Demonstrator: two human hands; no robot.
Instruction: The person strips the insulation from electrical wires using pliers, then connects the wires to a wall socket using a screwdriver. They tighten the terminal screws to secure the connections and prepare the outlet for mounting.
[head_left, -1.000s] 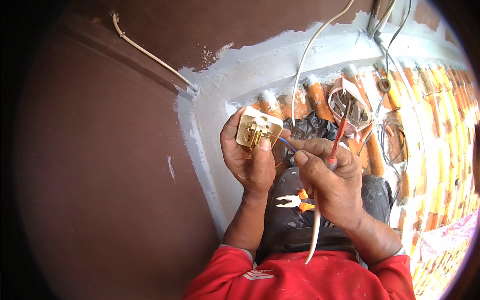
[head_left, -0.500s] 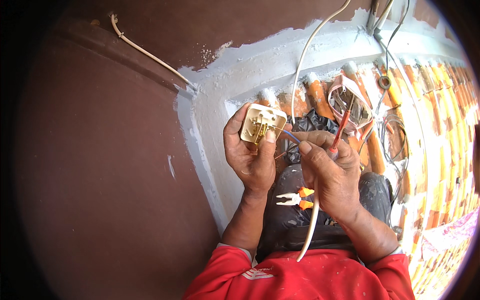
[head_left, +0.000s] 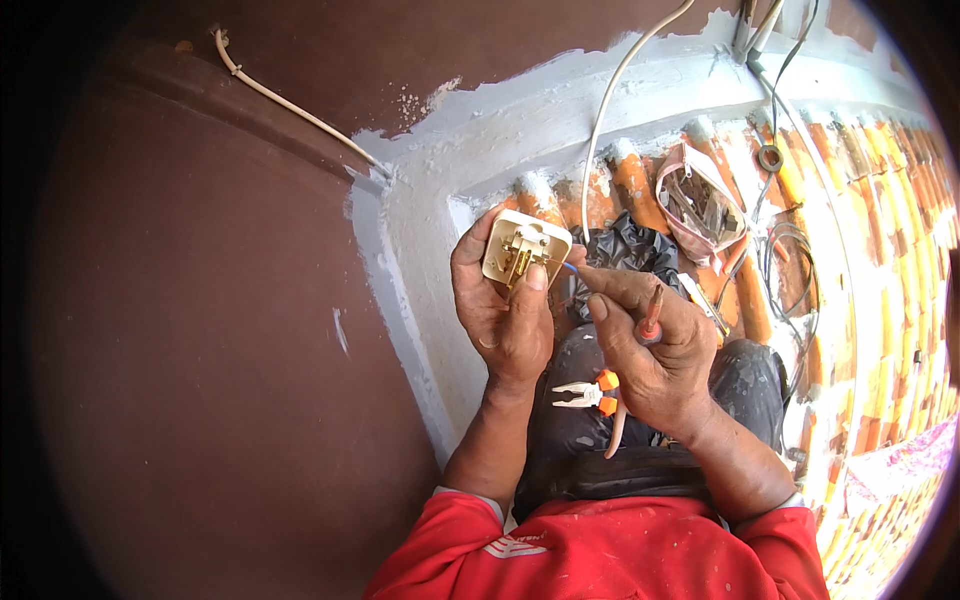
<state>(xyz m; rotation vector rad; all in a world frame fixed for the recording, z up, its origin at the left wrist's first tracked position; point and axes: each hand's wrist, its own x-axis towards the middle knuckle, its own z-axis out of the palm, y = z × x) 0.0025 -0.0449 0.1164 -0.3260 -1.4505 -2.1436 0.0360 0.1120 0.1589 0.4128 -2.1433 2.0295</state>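
At far left, a smooth brown wall (head_left: 180, 350) is filling our view, one white cable (head_left: 265, 91) running along its top to a rough grey band (head_left: 420, 190). Next, our left hand (head_left: 510, 320) is holding one socket (head_left: 530, 232), squarish cream plastic, near the middle; its thumb is covering part of the brass contacts (head_left: 518, 265). Below, one pair of pliers (head_left: 588, 394), orange-handled, is lying on our dark trousers (head_left: 575, 440). One blue wire (head_left: 570, 267) is bridging the socket's right side and our right hand (head_left: 660, 355), whose forefinger is stretching toward it. That hand is curling around one screwdriver (head_left: 652, 318), hiding its handle; one blunt white lead (head_left: 618, 428) is hanging beneath. Behind, one crumpled black plastic bag (head_left: 635, 250) is lying on rounded orange tiles (head_left: 632, 185). Farther right, one pink pouch (head_left: 715, 250) is gaping, holding pieces we cannot count. One loose black coil (head_left: 770, 270) is lying beside it, and one pink sheet (head_left: 915, 465) is spreading at far right.
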